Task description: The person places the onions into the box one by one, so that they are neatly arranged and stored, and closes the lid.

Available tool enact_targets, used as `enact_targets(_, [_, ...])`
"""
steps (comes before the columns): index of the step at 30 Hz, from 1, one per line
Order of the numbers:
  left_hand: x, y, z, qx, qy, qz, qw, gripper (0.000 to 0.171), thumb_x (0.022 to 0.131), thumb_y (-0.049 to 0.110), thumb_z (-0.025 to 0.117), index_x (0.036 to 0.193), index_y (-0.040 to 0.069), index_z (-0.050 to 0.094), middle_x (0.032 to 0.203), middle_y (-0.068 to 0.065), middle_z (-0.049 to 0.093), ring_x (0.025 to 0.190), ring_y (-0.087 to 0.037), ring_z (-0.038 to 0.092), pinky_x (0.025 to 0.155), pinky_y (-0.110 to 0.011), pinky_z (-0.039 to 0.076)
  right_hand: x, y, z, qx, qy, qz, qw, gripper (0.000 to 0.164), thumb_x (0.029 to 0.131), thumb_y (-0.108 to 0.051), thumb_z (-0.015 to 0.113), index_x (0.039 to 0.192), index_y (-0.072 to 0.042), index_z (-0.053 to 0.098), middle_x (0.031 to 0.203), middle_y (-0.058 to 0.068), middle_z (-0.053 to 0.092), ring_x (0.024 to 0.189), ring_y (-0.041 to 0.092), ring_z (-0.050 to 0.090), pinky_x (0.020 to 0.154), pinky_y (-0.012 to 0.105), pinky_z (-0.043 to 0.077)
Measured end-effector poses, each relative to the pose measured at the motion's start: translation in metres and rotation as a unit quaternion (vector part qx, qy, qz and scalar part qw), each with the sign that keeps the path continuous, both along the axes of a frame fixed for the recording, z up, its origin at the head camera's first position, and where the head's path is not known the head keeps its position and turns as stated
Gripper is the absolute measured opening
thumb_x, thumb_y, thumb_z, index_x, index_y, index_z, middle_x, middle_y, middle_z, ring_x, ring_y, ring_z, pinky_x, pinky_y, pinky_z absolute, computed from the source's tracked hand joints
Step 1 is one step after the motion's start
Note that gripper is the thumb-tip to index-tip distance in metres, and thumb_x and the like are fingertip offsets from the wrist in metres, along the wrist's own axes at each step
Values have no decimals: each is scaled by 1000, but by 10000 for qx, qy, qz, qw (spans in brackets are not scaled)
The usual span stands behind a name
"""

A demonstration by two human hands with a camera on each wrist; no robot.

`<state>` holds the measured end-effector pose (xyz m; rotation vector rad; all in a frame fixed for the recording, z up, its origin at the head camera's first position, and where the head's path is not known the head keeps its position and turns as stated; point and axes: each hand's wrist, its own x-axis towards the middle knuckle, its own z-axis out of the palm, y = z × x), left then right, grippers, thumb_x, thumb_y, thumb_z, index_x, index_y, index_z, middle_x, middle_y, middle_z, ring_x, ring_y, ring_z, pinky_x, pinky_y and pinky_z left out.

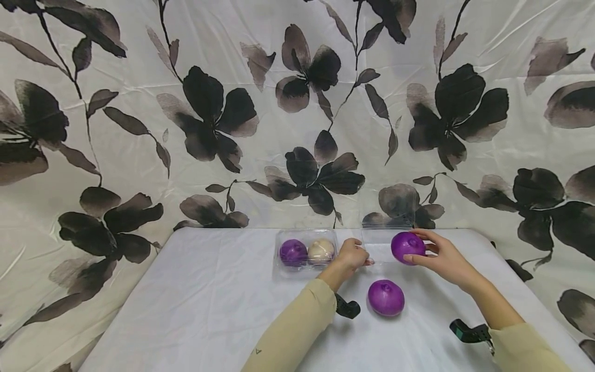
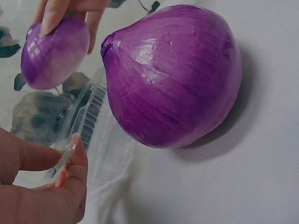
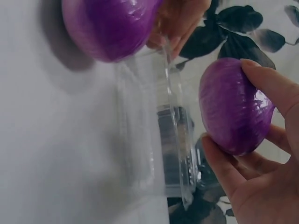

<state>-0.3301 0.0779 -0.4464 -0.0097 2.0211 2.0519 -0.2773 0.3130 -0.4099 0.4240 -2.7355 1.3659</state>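
Note:
A clear plastic clamshell box [image 1: 377, 238] sits near the table's far edge, its lid raised. My left hand [image 1: 351, 254] pinches the box's rim between thumb and fingers, which shows in the left wrist view. Over the box's right part, my right hand [image 1: 447, 260] holds a purple onion [image 3: 233, 107] with thumb and fingers around its side. The onion appears above the box, not set down in it. Another purple onion [image 1: 386, 298] rests on the table just in front of the box. Part of the box is hidden behind the held onion.
To the left stands a second clear box [image 1: 304, 269], holding a purple onion [image 1: 293, 252] and a whitish onion [image 1: 321, 251]. A white cloth covers the table [image 1: 195, 299]. Behind the table hangs a floral curtain [image 1: 265, 134].

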Motion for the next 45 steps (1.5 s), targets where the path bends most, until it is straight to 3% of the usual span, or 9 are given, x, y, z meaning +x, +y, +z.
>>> enact_targets(8, [-1,0,-2,231,-7,-38,9997,49,87,-20,51,135,-18,42,100,-15,52,74,-24,69,76,-28,66,-19,-13,-5,30,-91,-238,9997,78,92,-36,79,152,-3,40,148,26,46,125,46,55,96,52,58])
enact_targets(16, [-1,0,-1,177,36,-47,9998,47,87,-19,51,134,-19,42,96,-19,57,72,-24,70,73,-27,66,-36,-16,-14,163,-149,-253,9994,75,92,-38,77,149,-3,43,145,26,50,124,46,56,96,52,58])
enact_targets(25, [-1,-1,0,143,13,-82,9999,48,87,-19,51,134,-19,41,94,-13,52,69,-21,67,73,-27,65,-49,-21,-23,335,-383,-114,9986,76,92,-39,77,150,-2,43,147,29,47,127,50,53,100,57,56])
enact_targets(45, [-1,1,0,13,54,-85,9999,48,88,-20,52,135,-16,42,93,-12,54,65,-16,61,73,-29,65,-71,-43,-33,803,-389,471,9949,72,91,-32,79,144,5,47,137,33,55,122,47,58,97,54,58])
